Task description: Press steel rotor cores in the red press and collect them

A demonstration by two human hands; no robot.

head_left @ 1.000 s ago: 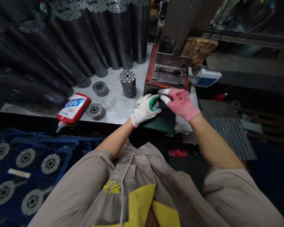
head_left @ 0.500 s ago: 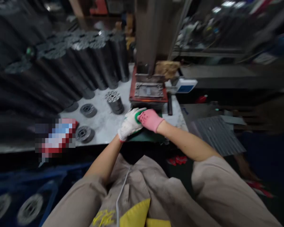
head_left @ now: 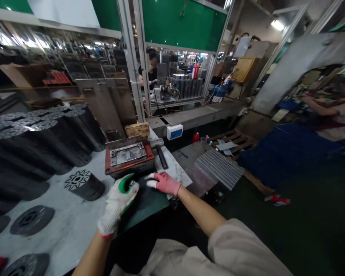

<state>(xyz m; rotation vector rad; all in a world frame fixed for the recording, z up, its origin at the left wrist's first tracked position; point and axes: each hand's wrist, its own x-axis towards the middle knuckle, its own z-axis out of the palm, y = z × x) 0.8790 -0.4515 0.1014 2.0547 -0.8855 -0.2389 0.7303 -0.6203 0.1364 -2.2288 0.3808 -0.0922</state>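
My left hand (head_left: pixel 119 201), in a white knit glove with a green palm, is curled at the near side of the red-based metal fixture (head_left: pixel 129 155). A small shiny metal piece (head_left: pixel 131 184) shows between its thumb and fingers; its kind is hard to make out. To the right, my right hand (head_left: pixel 163 182), in a pink glove with pale fingertips, is over the dark green mat (head_left: pixel 149 205). Its fingers are stretched out and hold nothing. Left of my left hand stands a short slotted metal core (head_left: pixel 84 184), a cylinder of stacked laminations.
Tall stacks of dark cores (head_left: pixel 46 145) line the bench's left. Two flat round cores (head_left: pixel 32 220) lie nearer. Beside the fixture are a dark bar (head_left: pixel 162 157) and a white box with a blue display (head_left: pixel 174 132). Metal strips (head_left: pixel 220 168) lie farther right. Other people work beyond.
My hands, together before, are now apart, with the right hand opened. The camera view has swung up and to the right, bringing the workshop behind the bench into sight.
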